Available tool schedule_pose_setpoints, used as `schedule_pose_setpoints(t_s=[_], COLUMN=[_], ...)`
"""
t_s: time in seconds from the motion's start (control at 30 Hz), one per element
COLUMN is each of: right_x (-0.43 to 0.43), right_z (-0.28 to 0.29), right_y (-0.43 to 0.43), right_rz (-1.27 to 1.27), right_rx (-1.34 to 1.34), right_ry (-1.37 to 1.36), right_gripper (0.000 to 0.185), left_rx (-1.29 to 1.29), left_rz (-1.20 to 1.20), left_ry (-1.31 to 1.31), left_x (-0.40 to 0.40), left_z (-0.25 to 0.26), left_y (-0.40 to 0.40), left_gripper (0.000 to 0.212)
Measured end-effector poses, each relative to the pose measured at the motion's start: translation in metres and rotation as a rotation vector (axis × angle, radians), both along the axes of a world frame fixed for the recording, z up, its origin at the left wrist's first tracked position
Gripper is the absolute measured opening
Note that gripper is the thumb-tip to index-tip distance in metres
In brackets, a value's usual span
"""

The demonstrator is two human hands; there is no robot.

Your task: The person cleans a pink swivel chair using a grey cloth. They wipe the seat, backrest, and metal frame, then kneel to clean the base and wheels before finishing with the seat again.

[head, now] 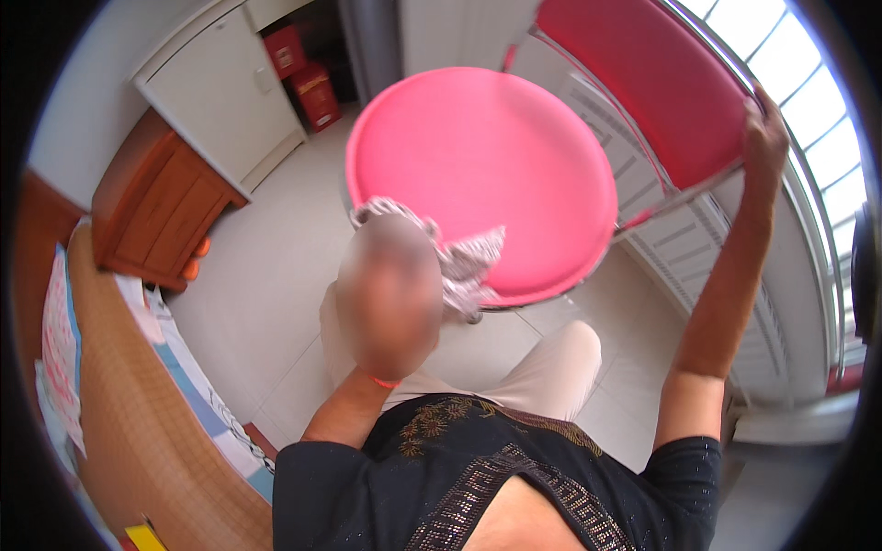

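Observation:
In front of me stands a folding chair with a round pink padded seat (475, 158) and a red padded backrest (654, 76) in a shiny metal frame. My right hand (766, 134) is stretched out to the far right and grips the outer edge of that backrest. A crumpled, striped cloth (472, 265) lies over the seat's near left edge, bunched about my left hand (393, 303), which holds it. Blur covers most of the left hand, so its fingers are not distinct. A red cord bracelet (384, 381) circles the left wrist.
A white radiator (689, 248) and a barred window (806, 89) flank the chair on the right. To the left are a wooden cabinet (169, 200), a white cabinet (213, 96) and a bed with a woven mat (138, 386). Red boxes (313, 93) stand farther back on the tiled floor (262, 275).

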State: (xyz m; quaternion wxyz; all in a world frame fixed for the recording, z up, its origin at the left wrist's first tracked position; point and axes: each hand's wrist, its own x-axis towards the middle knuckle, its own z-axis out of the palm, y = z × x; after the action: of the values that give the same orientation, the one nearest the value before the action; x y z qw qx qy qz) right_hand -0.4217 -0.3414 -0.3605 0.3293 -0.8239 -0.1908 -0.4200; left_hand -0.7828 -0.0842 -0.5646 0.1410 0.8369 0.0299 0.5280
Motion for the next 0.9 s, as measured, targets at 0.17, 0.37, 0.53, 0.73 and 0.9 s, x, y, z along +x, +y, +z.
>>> schedule_pose_setpoints(t_s=[0.17,0.37,0.53,0.73,0.9], right_x=[0.033,-0.006,-0.015,-0.019,-0.024], right_z=[0.000,0.000,0.006,0.003,-0.006], right_y=[-0.019,0.004,0.001,-0.013,-0.006], right_rz=[0.037,0.130,0.140,0.212,0.198], right_rx=[-0.110,0.133,0.138,0.205,0.195], right_ry=[-0.165,-0.148,-0.153,-0.050,-0.081], right_gripper=[0.044,0.037,0.037,0.037,0.036], left_rx=[0.308,0.609,0.829,0.767,0.265], left_rz=[-0.157,-0.367,-0.352,-0.506,-0.312], left_ry=[0.278,0.436,0.520,0.494,0.539], left_x=[0.017,0.081,0.130,0.087,0.026], left_z=[0.028,0.050,0.048,0.040,0.073], left_y=[-0.047,-0.099,-0.139,-0.113,-0.025], left_gripper=[0.031,0.020,0.018,0.021,0.035])
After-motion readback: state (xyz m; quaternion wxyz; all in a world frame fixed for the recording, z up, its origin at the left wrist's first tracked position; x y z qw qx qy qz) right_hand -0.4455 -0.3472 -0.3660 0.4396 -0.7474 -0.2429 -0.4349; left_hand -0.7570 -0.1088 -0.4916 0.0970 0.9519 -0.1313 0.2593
